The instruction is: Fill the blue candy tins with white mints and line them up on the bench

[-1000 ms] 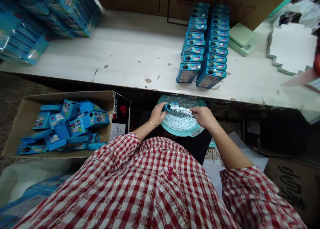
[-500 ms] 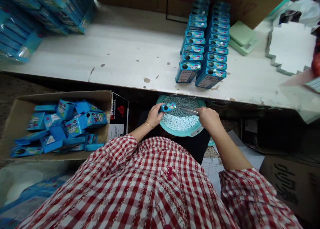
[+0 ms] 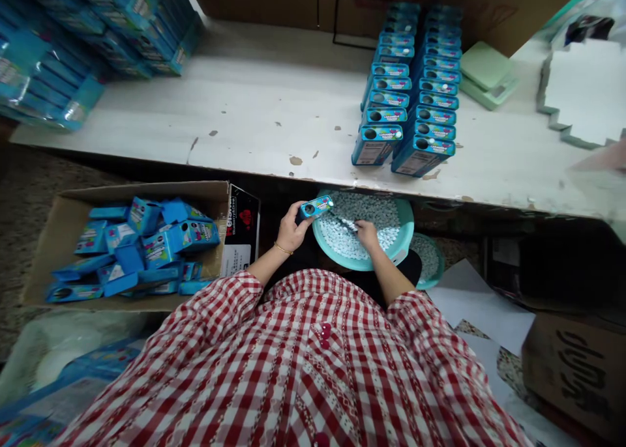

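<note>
Clenched in the person's left hand [image 3: 292, 229], a small rectangular blue tin [image 3: 315, 207] is held tilted, with its round dark opening toward the thumb side, just above the rim of a round teal plastic basin [image 3: 403, 235]. The person's right hand [image 3: 366, 234] sits lower, its fingers bunched and reaching down over a heap of small pale blue-white mints [image 3: 364, 216] that fills the basin. A thin pale object [image 3: 348, 224] shows just beside those fingers. It is too small to make out, and from here I cannot tell whether that hand is gripping it.

A smaller teal basin [image 3: 428, 257], also holding pale mints, sits just beside the larger one. A thin gold bangle [image 3: 282, 248] circles the left wrist, and red-and-white gingham sleeves [image 3: 229, 297] cover both upper arms. To the left of the hands, an open cardboard box [image 3: 147, 194] holds a loose pile of blue tins and cartons. Beyond the hands runs a chipped white table [image 3: 274, 108], bearing upright blue tins in two long double rows [image 3: 411, 88], a pale green digital scale [image 3: 486, 75], and plastic-wrapped blue packs [image 3: 83, 43] at the far left.
</note>
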The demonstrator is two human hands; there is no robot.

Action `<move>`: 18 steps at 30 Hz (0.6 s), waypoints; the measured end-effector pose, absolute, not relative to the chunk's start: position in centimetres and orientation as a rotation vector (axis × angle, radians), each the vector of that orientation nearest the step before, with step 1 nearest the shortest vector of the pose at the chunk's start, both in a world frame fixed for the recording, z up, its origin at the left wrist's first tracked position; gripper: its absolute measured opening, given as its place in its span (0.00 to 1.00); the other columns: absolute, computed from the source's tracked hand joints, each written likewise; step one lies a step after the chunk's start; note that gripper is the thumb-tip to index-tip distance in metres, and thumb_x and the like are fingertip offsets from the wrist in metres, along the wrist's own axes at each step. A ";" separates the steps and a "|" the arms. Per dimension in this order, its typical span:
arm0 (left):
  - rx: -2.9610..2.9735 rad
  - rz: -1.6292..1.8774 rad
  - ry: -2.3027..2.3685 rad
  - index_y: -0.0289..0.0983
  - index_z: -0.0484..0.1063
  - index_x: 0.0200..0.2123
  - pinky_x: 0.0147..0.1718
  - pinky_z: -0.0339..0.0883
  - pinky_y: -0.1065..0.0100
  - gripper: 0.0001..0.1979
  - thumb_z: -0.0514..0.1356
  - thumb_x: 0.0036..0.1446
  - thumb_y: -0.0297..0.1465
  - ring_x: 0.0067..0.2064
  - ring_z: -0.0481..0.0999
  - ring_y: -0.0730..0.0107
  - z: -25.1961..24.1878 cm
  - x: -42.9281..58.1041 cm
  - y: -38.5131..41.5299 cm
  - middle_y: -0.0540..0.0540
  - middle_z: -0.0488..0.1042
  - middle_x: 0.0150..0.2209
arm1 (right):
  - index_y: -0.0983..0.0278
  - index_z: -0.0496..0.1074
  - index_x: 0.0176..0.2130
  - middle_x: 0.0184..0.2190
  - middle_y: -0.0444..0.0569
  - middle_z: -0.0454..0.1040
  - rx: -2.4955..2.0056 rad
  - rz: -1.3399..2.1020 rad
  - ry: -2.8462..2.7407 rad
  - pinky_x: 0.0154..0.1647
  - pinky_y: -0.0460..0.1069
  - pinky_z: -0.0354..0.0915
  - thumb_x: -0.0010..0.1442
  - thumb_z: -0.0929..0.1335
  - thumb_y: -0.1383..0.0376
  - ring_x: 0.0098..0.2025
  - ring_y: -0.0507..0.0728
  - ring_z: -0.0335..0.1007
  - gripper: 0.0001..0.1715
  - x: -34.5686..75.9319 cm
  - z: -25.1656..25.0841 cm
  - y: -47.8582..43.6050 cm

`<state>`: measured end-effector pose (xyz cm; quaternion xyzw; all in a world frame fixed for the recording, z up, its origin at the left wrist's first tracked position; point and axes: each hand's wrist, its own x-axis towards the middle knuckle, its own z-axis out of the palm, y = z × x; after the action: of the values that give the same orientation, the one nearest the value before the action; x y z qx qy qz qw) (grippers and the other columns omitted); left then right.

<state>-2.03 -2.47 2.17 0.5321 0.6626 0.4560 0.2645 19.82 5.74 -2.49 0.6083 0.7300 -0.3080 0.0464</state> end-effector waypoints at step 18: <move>1.771 0.944 1.688 0.36 0.67 0.50 0.53 0.63 0.57 0.20 0.55 0.52 0.25 0.52 0.70 0.59 1.7 3.4 -0.1 0.41 0.72 0.49 | 0.65 0.76 0.45 0.43 0.60 0.76 1.302 -0.280 2.336 0.41 0.51 0.66 0.60 0.58 0.74 0.43 0.61 0.73 0.22 20.0 17.7 5.3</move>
<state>3.37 -0.09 1.70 0.6526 0.6222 0.3480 0.2567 19.97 5.26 17.66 0.4718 0.8466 -0.1013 0.2245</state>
